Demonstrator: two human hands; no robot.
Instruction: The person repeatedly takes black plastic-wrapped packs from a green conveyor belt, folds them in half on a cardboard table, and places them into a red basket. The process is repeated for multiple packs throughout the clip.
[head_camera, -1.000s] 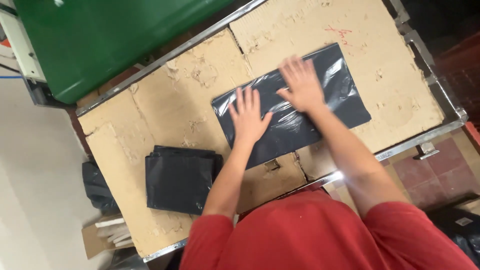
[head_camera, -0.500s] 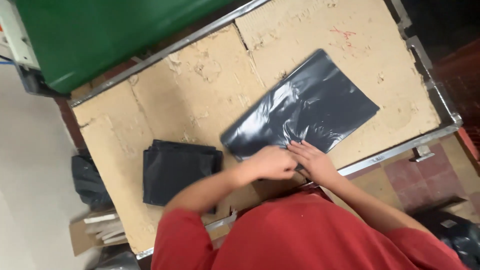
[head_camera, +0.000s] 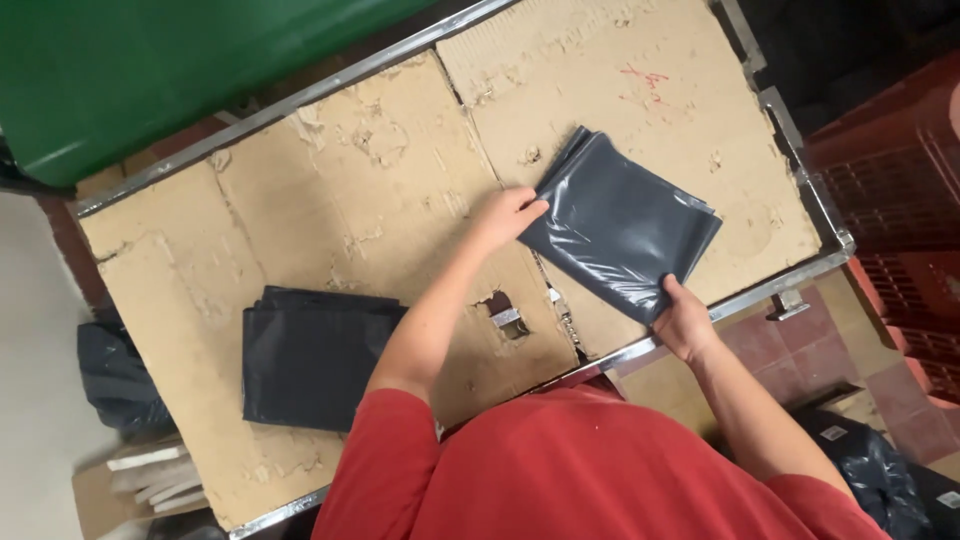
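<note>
Light fell evenly and fairly bright from above, casting only soft, short shadows under the forearms. A pale sheen glared off the folded grey plastic bag (head_camera: 622, 232). The cardboard-covered table (head_camera: 330, 200) stayed sharp; the upper right corner sank into darkness. Straight edges bowed slightly toward the frame's borders.

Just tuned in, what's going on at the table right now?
A person in a red shirt is folding a dark grey plastic bag on a cardboard-covered table. The left hand pins the bag's near-left corner and the right hand grips its bottom corner by the table's metal edge. The bag lies folded into a compact rectangle. A stack of folded dark bags sits to the left on the cardboard.
</note>
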